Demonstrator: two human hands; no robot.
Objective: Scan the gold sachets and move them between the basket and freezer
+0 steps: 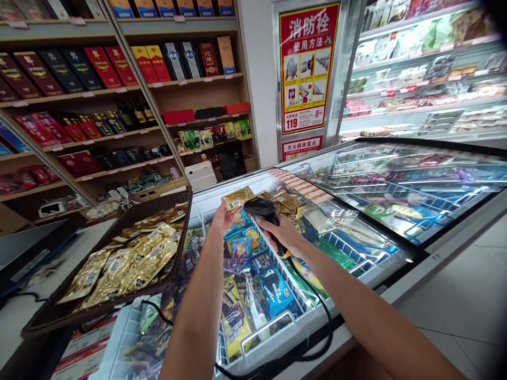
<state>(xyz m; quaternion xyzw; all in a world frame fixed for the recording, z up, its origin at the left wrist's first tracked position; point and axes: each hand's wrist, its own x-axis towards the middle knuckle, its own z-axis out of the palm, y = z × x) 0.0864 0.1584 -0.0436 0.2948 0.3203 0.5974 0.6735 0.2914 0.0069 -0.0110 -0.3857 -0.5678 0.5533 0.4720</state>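
Between its thumb and fingers my left hand (pixel 224 217) holds a gold foil packet (pixel 237 199), its white barcode label turned up toward me. My right hand (pixel 283 233) is wrapped round the grip of a black barcode scanner (pixel 259 207), whose head is close to the packet's right side. From the scanner a black cable (pixel 322 303) loops down across the freezer's edge. More gold packets (pixel 287 203) lie just beyond the scanner on the freezer top. To my left, a dark woven basket (pixel 186 221) holds a heap of gold packets (pixel 134 258).
Below my hands, the chest freezer holds wire baskets (pixel 273 327) of bagged ice treats (pixel 273 287). Its glass lid (pixel 420 179) stretches to the right. Shelves of boxed bottles (pixel 103 66) stand at the back left, a lit refrigerated display (pixel 428 74) at the back right.
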